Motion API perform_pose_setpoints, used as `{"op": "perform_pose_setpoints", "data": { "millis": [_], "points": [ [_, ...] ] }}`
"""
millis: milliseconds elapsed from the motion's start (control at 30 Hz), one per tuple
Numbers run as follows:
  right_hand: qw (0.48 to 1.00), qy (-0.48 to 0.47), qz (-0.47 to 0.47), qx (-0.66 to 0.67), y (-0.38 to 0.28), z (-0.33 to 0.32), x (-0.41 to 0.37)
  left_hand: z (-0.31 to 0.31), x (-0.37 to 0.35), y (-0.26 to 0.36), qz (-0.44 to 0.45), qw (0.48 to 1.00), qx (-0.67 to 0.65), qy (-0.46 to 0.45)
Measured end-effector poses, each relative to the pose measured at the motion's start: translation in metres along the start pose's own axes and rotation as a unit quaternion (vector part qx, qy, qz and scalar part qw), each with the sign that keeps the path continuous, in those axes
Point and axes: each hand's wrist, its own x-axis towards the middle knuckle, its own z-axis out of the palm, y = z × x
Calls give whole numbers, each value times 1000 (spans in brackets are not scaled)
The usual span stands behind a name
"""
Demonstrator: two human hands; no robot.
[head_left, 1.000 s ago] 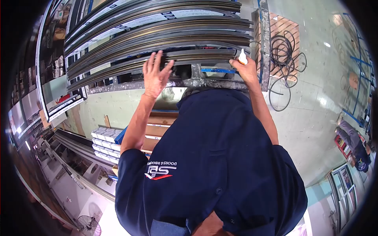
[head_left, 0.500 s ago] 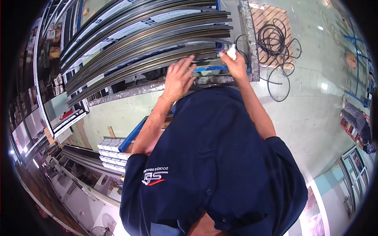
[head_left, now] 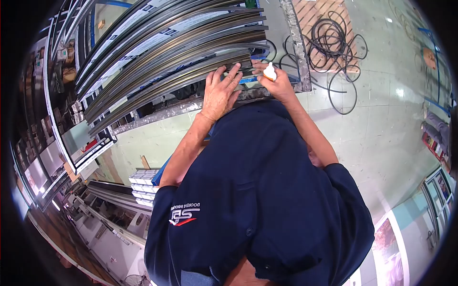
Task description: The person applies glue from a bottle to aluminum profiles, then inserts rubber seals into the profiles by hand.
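Long dark-grey and bronze strips (head_left: 183,55) lie at left, with the left hand (head_left: 221,93) spread over their near right end. Just right, the right hand (head_left: 278,86) clasps a small white bottle with an orange base (head_left: 270,71), near a coiled black hose (head_left: 339,42).

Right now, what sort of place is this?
Probably a door and window workshop: long dark strips laid side by side, a big rectangular frame, and a shirt lettered "Doors & Windows".

Bright, cool light covers the pale floor (head_left: 372,128), with small white glare spots at right, while the far left is dim. Wide-angle distortion bends the long dark strips (head_left: 229,40) into curves, and black shading rounds off the corners.
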Motion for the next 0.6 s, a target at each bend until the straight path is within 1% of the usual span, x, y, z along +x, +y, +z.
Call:
{"op": "perform_pose_setpoints", "data": {
  "millis": [167, 267, 467, 567, 600],
  "points": [
    [998, -15, 48, 22, -11, 0, -3, 2, 2, 4, 17, 1000, -4, -20],
    [998, -15, 55, 36, -8, -1, -2, -3, 8, 6, 22, 999, 6, -40],
    [999, -41, 20, -1, -2, -8, -2, -6, 14, 14, 22, 998, 8, -63],
    [997, -26, 65, -13, -1, -7, -2, -6, 16, 17, 16, 997, 8, -76],
    [998, -24, 58, -29, -1, -7, -2, -7, 17, 18, 16, 997, 14, -80]
  ]
}}
